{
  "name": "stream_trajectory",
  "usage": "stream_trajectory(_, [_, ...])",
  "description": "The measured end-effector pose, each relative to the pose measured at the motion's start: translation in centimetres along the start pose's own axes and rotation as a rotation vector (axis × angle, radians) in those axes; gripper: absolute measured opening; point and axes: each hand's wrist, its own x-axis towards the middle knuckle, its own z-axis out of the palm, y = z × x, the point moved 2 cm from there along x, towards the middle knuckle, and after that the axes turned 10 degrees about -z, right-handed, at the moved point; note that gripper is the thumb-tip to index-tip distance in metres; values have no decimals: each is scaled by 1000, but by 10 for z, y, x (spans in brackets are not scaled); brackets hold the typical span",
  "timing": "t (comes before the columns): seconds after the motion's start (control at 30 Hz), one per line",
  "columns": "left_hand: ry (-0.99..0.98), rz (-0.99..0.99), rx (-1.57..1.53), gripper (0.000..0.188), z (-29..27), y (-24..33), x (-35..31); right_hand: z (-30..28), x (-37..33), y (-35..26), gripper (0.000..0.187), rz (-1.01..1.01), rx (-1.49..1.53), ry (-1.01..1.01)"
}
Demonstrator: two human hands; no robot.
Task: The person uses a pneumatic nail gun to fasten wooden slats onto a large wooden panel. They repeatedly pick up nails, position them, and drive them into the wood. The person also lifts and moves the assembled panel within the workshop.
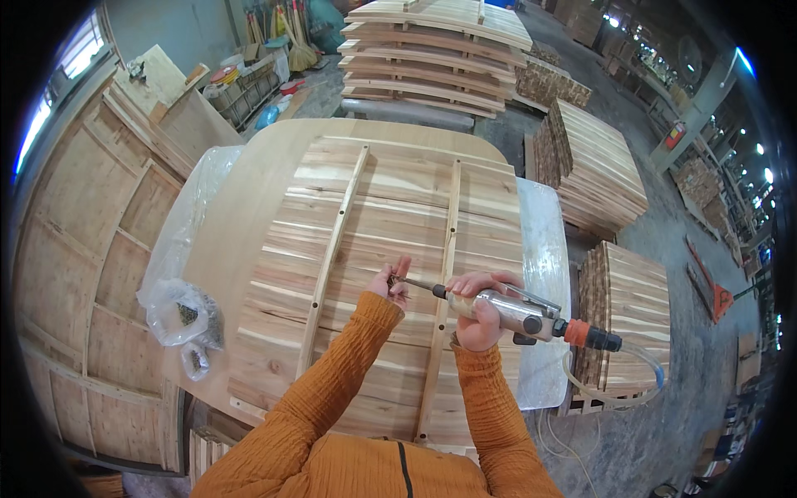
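My right hand point(481, 309) is wrapped round the silver body of an air screwdriver point(525, 315), which has a lever along its top and an orange and black hose fitting at its rear. The long thin bit points left and reaches my left hand point(390, 282). There the fingers are curled, with one stretched out, around small dark pieces that look like screws; the grip partly hides them. Both hands are above a slatted wooden panel point(390, 241). Two narrow battens, a left one point(334, 236) and a right one point(449, 241), run along it, with dark holes spaced down their length.
The panel lies on a larger pale board point(224, 241) with plastic wrap at its sides. Plastic bags of small dark hardware point(184, 314) sit at left. Stacked panels point(436, 62) stand beyond, and more stacks point(635, 315) at right. A clear air hose point(618, 402) loops down at right.
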Motion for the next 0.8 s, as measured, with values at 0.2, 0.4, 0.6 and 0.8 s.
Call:
stream_trajectory(0.2, [0,55,25,17,11,-7,-17,1,-4,-8,43,41,-42,73])
stream_trajectory(0.4, [-71,88,68,19,8,-6,-18,4,-2,-13,40,22,15,68])
stream_trajectory(0.6, [-29,134,114,22,13,-13,-13,-2,-1,-16,40,-7,1,68])
stream_trajectory(0.8, [-101,127,144,23,5,-11,-4,0,-1,-19,39,-4,-19,71])
